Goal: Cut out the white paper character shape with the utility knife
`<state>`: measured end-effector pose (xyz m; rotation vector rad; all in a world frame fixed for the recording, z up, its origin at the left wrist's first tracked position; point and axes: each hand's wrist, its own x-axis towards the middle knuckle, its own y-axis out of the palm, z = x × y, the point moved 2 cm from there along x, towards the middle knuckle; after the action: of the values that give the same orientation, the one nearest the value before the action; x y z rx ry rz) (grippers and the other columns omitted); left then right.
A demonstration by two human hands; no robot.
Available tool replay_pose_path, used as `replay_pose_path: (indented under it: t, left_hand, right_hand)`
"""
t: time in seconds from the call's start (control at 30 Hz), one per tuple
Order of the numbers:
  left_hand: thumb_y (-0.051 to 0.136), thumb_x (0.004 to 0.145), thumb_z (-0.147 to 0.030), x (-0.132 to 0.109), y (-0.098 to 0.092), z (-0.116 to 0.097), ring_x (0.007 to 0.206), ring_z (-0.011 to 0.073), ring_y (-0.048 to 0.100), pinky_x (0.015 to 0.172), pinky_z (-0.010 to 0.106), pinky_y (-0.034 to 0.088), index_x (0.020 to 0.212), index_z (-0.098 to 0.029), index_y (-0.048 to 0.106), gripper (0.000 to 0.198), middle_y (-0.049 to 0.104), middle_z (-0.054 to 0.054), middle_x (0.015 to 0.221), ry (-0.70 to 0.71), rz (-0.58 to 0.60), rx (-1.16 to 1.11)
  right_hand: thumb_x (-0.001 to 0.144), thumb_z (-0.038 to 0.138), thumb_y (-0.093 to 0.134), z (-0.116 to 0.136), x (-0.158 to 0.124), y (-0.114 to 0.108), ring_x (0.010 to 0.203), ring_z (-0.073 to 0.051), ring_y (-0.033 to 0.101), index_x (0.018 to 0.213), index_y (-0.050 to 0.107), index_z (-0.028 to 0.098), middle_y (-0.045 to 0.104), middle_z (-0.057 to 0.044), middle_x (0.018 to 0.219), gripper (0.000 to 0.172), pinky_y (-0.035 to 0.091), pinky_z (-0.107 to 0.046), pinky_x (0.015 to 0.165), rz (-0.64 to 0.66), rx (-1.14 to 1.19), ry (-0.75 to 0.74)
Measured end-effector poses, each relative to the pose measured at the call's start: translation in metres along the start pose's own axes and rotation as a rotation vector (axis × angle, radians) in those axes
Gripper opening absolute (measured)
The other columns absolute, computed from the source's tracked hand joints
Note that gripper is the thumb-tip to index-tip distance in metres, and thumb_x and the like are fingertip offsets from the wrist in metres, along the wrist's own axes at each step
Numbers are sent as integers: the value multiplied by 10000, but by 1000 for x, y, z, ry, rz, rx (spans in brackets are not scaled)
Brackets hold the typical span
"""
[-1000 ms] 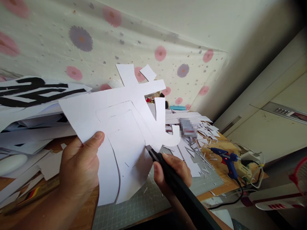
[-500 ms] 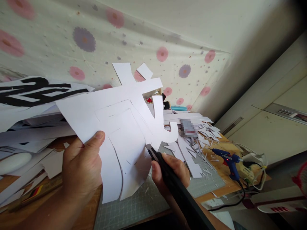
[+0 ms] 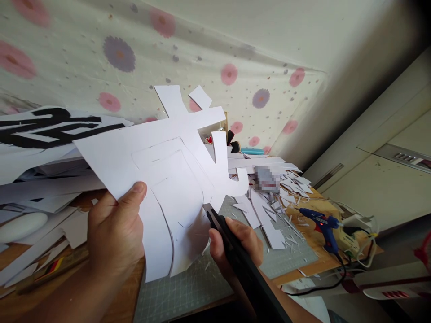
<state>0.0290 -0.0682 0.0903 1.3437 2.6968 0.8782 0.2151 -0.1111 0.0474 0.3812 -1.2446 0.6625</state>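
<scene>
My left hand (image 3: 117, 224) grips the left edge of a white foam board (image 3: 171, 175), thumb on top and fingers behind. The board is tilted up above the mat, partly cut into a character shape, with thin outlines drawn on it. A long curved cut runs down its lower left part. Wrapped around a black utility knife (image 3: 235, 251), my right hand (image 3: 242, 242) keeps the blade tip at the board near its lower right. Part of the blade seems to be in the board; how deep is hidden.
Under the board lies a grey-green cutting mat (image 3: 178, 287) on a wooden table. Cut white scraps (image 3: 266, 220) cover its right side. A blue glue gun (image 3: 321, 226) with a lit red light and a cord lies farther right. Papers with black lettering (image 3: 50, 128) are stacked left.
The board has shifted very slightly left and up in view, with both hands. The knife tip stays at nearly the same place on the board.
</scene>
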Motion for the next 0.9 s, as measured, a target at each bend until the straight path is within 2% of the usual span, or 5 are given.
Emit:
replay_pose_path:
  t: [0.17,0.33,0.53,0.73,0.9]
  left_hand:
    - [815,738,-294,-1,-3,0,1004,272,692,908,417,590,1017,-239,770,288,757,10,957,61,-29,57]
    - [815,752,-280,-2,-2,-3,1006,244,682,968,391,566,1027,-237,770,282,756,-6,956,152,-56,77]
    - [836,735,-300,-2,-7,0,1007,270,685,998,449,547,952,-225,780,236,759,-1,963,195,-106,93]
    - [818,753,-290,-4,-10,1,1072,288,666,1046,457,501,995,-220,773,256,756,2,1015,264,-98,103]
    - [797,777,-322,-5,-10,0,1060,287,664,1015,432,512,1039,-220,768,283,750,10,994,299,-108,172]
  right_hand:
    - [849,379,697,4,0,2,485,-157,635,1004,634,211,672,8,660,236,549,-263,450,-27,-26,35]
    - [868,423,675,16,9,1,444,-136,609,908,630,197,629,23,607,233,507,-238,424,-29,-109,110]
    - [863,425,683,20,8,3,413,-123,575,910,618,194,592,40,576,244,492,-225,402,-9,-39,180]
    - [863,424,681,24,1,5,442,-136,615,911,623,187,633,13,615,248,516,-225,418,-22,-39,184]
    - [855,356,697,24,-11,8,418,-136,600,947,603,179,619,26,596,220,514,-239,407,90,124,349]
